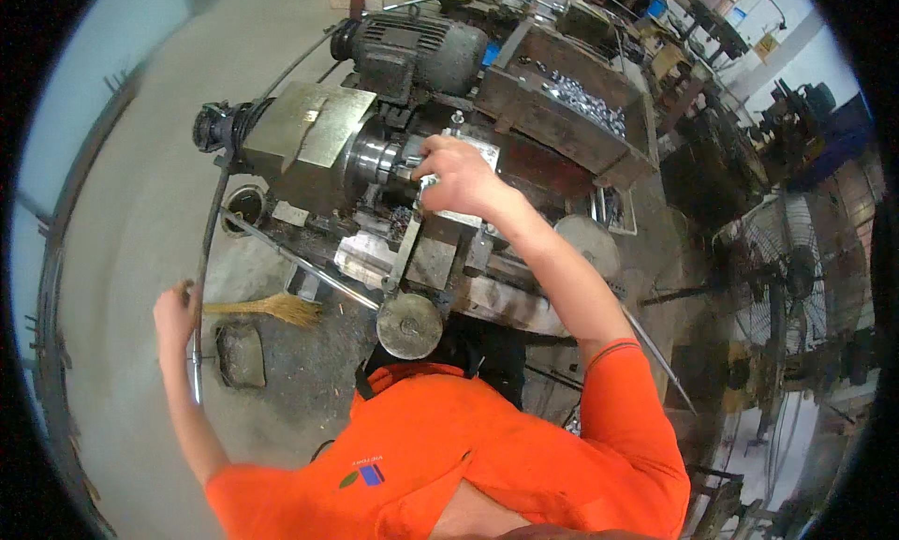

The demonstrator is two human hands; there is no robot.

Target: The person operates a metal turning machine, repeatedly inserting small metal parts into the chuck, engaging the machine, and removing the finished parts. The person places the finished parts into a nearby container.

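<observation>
At the left, my left hand [172, 319] is closed around a long metal lever [205, 259] that runs down from beside the belt pulley [217, 128]. My right hand [457, 177] reaches over the lathe with bent fingers, right in front of the round spindle chuck [373, 158]. Its fingertips come together by the chuck's mouth; whatever is between them is hidden. Under that hand lies a bright metal block [483, 152] on the cross slide. A round handwheel disc [409, 325] sits close to my body, below the slide.
Behind the headstock cover [304, 128] stands an electric motor [421, 55]. A metal bin [562, 118] holds many small shiny parts. On the floor at left lie a straw broom [281, 308] and a dustpan [240, 355]. A standing fan [796, 268] is at right.
</observation>
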